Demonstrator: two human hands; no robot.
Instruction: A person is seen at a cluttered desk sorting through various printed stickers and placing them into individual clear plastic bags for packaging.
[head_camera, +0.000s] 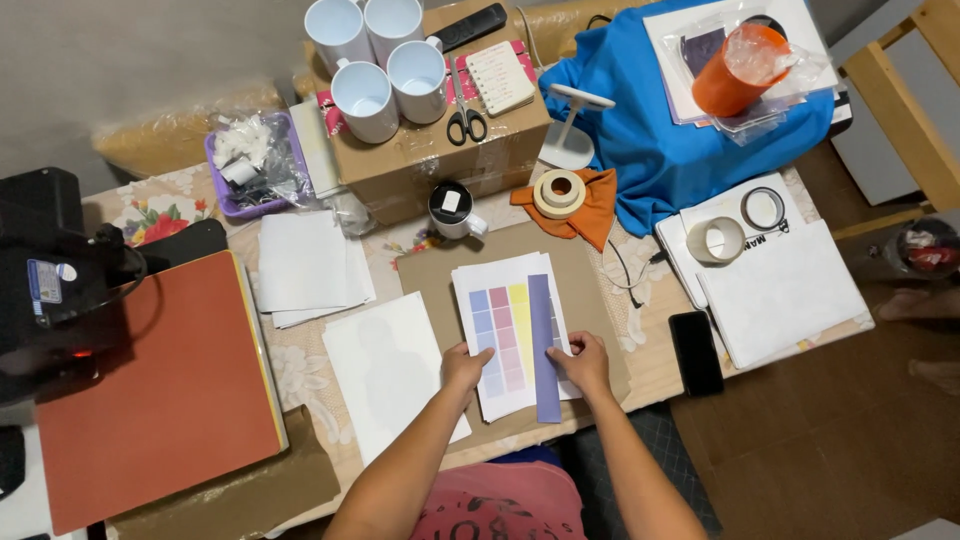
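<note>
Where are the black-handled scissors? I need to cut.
Head view, top centre: the black-handled scissors lie on the brown cardboard box, right of the white mugs.
</note>
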